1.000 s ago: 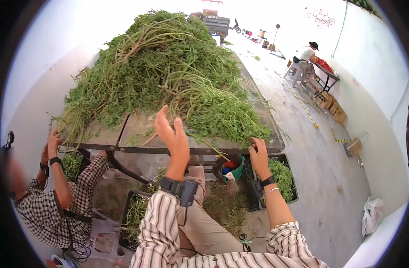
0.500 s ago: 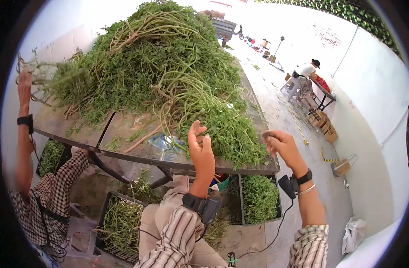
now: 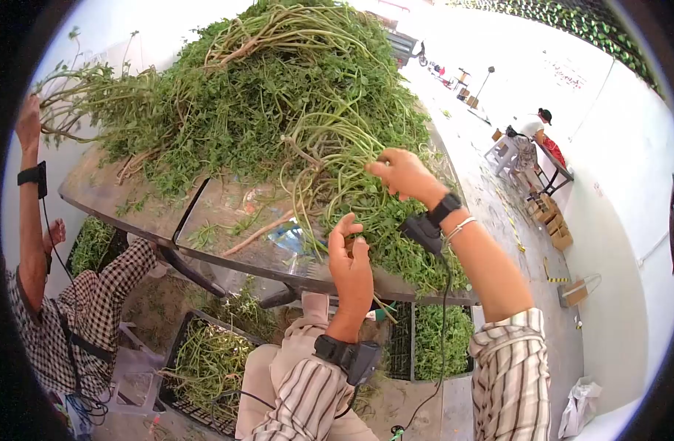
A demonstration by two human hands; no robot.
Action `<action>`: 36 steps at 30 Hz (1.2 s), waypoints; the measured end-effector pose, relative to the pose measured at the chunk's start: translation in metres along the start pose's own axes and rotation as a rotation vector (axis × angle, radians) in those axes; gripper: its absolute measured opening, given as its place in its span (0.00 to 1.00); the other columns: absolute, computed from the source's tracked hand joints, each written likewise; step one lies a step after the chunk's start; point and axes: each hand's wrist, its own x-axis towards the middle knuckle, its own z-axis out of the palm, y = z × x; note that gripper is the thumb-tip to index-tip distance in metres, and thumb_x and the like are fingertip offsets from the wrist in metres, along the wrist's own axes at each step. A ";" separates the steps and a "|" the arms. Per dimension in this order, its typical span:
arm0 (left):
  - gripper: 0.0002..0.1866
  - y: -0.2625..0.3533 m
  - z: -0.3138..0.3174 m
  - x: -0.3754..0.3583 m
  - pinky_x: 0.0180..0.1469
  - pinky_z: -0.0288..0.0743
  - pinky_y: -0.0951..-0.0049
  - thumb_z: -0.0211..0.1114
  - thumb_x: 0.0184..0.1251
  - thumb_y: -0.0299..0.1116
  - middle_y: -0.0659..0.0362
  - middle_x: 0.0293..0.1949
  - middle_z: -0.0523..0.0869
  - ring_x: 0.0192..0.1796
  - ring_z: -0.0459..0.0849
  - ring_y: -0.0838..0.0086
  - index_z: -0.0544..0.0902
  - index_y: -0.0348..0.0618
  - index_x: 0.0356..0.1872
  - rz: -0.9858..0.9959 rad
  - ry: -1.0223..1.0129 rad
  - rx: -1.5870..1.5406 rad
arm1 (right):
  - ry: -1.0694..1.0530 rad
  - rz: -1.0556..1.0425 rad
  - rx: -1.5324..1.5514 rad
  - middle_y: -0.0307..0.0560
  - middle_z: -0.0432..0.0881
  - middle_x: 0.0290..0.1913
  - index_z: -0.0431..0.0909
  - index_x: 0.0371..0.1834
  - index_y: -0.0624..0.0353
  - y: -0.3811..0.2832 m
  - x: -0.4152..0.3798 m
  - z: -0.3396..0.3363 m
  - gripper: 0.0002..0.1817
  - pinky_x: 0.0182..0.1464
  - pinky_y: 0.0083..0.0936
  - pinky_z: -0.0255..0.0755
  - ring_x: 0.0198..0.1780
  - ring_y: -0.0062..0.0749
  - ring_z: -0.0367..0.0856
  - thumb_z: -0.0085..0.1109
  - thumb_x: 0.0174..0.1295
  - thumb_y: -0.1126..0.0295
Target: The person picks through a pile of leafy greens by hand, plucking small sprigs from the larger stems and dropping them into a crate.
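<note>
A tall heap of leafy green stems (image 3: 256,110) covers much of the table. My right hand (image 3: 410,176) is over the long bare stems (image 3: 337,143) on the heap's near right side. Its fingers are bent and apart, the tips close to the stems; whether they touch is unclear. Close to the table's front edge is my left hand (image 3: 351,268), raised, with fingers bent and thumb apart. It holds nothing and is beside the leafy ends (image 3: 403,253) that spread toward the edge.
At the left, another person's hand (image 3: 29,125) grips a bunch of stems. Below the table (image 3: 241,246) are a black crate of cut stems (image 3: 208,360) and a crate of greens (image 3: 440,342). Further back, a person (image 3: 528,136) sits at a small table, near cardboard boxes (image 3: 554,220).
My right hand has moved left and up, from beside the leaves to over the stems. My left hand has shifted slightly down and right in view. The view has shifted a little.
</note>
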 end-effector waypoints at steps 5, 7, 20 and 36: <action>0.20 -0.003 -0.005 0.002 0.36 0.68 0.77 0.50 0.65 0.24 0.61 0.48 0.74 0.36 0.70 0.81 0.69 0.42 0.60 -0.012 -0.003 0.057 | 0.122 -0.096 -0.345 0.63 0.77 0.45 0.71 0.43 0.64 0.020 0.014 0.023 0.22 0.48 0.43 0.70 0.48 0.53 0.77 0.62 0.53 0.58; 0.20 -0.004 -0.007 0.003 0.36 0.68 0.77 0.50 0.65 0.24 0.61 0.48 0.74 0.36 0.70 0.81 0.69 0.42 0.59 -0.019 -0.002 0.045 | 0.220 -0.175 -0.302 0.63 0.78 0.43 0.73 0.41 0.64 0.032 0.019 0.022 0.19 0.46 0.42 0.71 0.47 0.52 0.77 0.61 0.50 0.64; 0.23 -0.014 -0.008 0.009 0.37 0.67 0.78 0.51 0.62 0.22 0.59 0.48 0.73 0.38 0.69 0.80 0.66 0.40 0.61 -0.072 0.017 0.092 | 0.056 -0.044 0.676 0.34 0.66 0.19 0.70 0.22 0.59 0.050 -0.008 -0.033 0.06 0.17 0.17 0.54 0.19 0.15 0.61 0.51 0.56 0.76; 0.23 -0.021 -0.010 0.011 0.40 0.69 0.76 0.53 0.62 0.23 0.58 0.49 0.72 0.38 0.69 0.80 0.66 0.40 0.61 -0.088 -0.011 0.066 | 0.512 -0.410 -0.078 0.48 0.77 0.30 0.79 0.41 0.61 0.037 -0.006 -0.004 0.13 0.43 0.32 0.70 0.35 0.39 0.76 0.51 0.54 0.72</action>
